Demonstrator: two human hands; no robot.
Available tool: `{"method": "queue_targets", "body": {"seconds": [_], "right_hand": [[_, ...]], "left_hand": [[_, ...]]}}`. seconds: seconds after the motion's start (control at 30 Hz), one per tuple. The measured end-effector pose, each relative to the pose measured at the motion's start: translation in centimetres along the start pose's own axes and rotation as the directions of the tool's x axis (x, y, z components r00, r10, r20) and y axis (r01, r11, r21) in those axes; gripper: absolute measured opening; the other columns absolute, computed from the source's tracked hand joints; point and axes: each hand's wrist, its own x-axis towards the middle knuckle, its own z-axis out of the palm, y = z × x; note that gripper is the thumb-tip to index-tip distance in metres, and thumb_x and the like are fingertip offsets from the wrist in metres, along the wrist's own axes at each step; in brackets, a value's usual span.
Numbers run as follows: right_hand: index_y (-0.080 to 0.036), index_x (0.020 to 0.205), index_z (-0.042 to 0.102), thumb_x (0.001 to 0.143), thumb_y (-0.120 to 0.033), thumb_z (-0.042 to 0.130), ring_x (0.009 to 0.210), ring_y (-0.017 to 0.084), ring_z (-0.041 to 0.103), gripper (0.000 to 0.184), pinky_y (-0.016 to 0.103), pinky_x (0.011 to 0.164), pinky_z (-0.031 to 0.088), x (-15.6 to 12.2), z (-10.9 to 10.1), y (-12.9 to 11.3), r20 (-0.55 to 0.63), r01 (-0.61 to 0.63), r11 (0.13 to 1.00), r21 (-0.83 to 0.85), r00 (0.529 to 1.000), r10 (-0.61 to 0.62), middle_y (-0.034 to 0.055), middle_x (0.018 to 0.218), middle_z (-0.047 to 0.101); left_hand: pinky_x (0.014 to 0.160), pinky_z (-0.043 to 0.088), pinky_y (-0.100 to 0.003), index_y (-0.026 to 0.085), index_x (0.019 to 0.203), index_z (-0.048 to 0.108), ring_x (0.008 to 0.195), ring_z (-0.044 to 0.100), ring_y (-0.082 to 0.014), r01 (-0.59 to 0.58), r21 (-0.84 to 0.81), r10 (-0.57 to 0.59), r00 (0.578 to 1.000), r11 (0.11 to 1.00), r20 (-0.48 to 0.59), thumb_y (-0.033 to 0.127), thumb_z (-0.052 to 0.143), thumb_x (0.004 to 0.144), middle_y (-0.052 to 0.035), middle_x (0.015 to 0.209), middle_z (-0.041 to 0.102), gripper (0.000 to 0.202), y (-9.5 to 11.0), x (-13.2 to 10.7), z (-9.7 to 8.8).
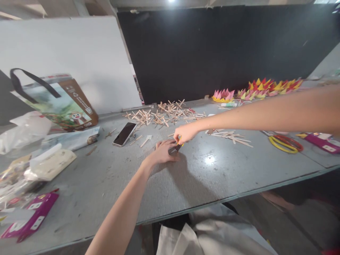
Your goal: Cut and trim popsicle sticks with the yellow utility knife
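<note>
My left hand (163,153) rests on the grey table (111,184) with its fingers curled over a small dark object (174,150). My right hand (185,132) reaches in from the right and pinches something yellow (180,140) at the end of that object. The two hands touch each other. What exactly they hold is too small to name; it looks like a small cutter. Just behind the hands lies a heap of wooden sticks (166,113), some glued into crosses. A few loose sticks (233,137) lie to the right.
A phone (124,134) lies left of the hands. A printed carton bag (62,102) and plastic packets (29,216) crowd the left side. Paper flowers (259,89), yellow and red rings (285,143) and a purple packet (322,142) sit to the right. The table's front edge runs near me.
</note>
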Motion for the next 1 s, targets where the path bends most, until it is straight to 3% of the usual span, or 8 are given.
{"method": "queue_targets", "body": {"seconds": [0.2,0.3,0.4,0.5,0.67,0.8,0.9,1.0], "right_hand": [[-0.015,0.115,0.072,0.097,-0.030,0.057,0.060,0.012,0.055,0.028,0.028,0.062,0.039,-1.7,0.5,0.7,-0.004,-0.023,0.997,0.074,1.000,0.024,0.0018,0.076,0.065],[-0.017,0.115,0.073,0.094,-0.021,0.060,0.073,0.015,0.054,0.025,0.030,0.069,0.037,-3.1,0.0,-0.3,-0.100,0.014,1.000,0.014,0.995,-0.012,0.0048,0.086,0.066],[-0.019,0.118,0.074,0.096,-0.022,0.059,0.071,0.016,0.051,0.027,0.031,0.068,0.033,-4.5,-0.9,-1.1,-0.162,0.055,0.990,-0.131,0.984,-0.076,0.0050,0.083,0.065],[-0.021,0.122,0.073,0.100,-0.028,0.054,0.064,0.015,0.047,0.030,0.031,0.064,0.031,-5.9,-1.5,-1.3,-0.189,0.023,0.974,-0.227,0.980,-0.067,0.0059,0.084,0.065],[-0.024,0.124,0.073,0.101,-0.030,0.054,0.059,0.014,0.045,0.030,0.032,0.062,0.031,-7.5,-1.0,-1.1,-0.161,-0.009,0.967,-0.255,0.986,-0.033,0.0080,0.090,0.067],[-0.025,0.121,0.074,0.101,-0.031,0.054,0.058,0.016,0.046,0.029,0.033,0.061,0.030,-7.8,-0.7,-0.5,-0.162,-0.020,0.962,-0.274,0.987,-0.025,0.0073,0.083,0.068],[-0.025,0.119,0.075,0.102,-0.030,0.053,0.062,0.017,0.052,0.028,0.033,0.062,0.031,-7.7,-0.7,-0.1,-0.159,0.044,0.965,-0.258,0.983,-0.087,0.0070,0.081,0.071],[-0.027,0.119,0.077,0.102,-0.036,0.056,0.070,0.018,0.060,0.028,0.032,0.064,0.033,-7.2,-0.6,0.2,-0.142,0.109,0.965,-0.240,0.979,-0.146,0.0070,0.088,0.076]], "left_hand": [[0.125,0.016,-0.060,0.031,0.139,0.067,0.152,0.035,-0.0393,0.017,0.008,-0.017,1.000,1.000,0.019,0.052,0.079,0.077,-0.0099,0.162,0.047,0.066,0.5,-0.2,-0.4],[0.126,0.017,-0.059,0.031,0.141,0.065,0.152,0.037,-0.0376,0.004,0.001,-0.004,1.000,1.000,0.017,0.052,0.080,0.078,-0.0099,0.163,0.046,0.068,0.7,-0.4,-0.5],[0.126,0.015,-0.061,0.029,0.141,0.066,0.154,0.034,-0.0372,-0.004,-0.003,0.004,1.000,1.000,0.013,0.052,0.081,0.079,-0.0122,0.163,0.046,0.068,0.4,-0.4,-0.4],[0.126,0.016,-0.061,0.029,0.134,0.071,0.154,0.034,-0.0369,0.012,-0.017,-0.012,1.000,1.000,-0.004,0.047,0.076,0.086,-0.0125,0.162,0.047,0.052,0.2,-0.5,-0.3],[0.125,0.026,-0.055,0.029,0.113,0.081,0.145,0.050,-0.0307,0.000,-0.060,-0.006,0.996,0.998,-0.092,0.037,0.064,0.094,-0.0092,0.150,0.061,0.027,0.0,-0.6,-0.4],[0.123,0.032,-0.050,0.029,0.101,0.082,0.137,0.058,-0.0272,0.016,-0.106,-0.033,0.987,0.994,-0.157,0.031,0.062,0.094,-0.0058,0.142,0.067,0.022,0.0,-0.4,-0.2],[0.123,0.032,-0.050,0.028,0.091,0.082,0.135,0.058,-0.0277,0.044,-0.115,-0.063,0.983,0.992,-0.175,0.025,0.059,0.093,-0.0045,0.140,0.069,0.023,0.0,-0.2,0.1],[0.123,0.032,-0.050,0.027,0.095,0.082,0.134,0.059,-0.0282,0.062,-0.106,-0.082,0.978,0.992,-0.194,0.024,0.058,0.092,-0.0044,0.137,0.070,0.024,0.1,-0.1,0.4]]}}
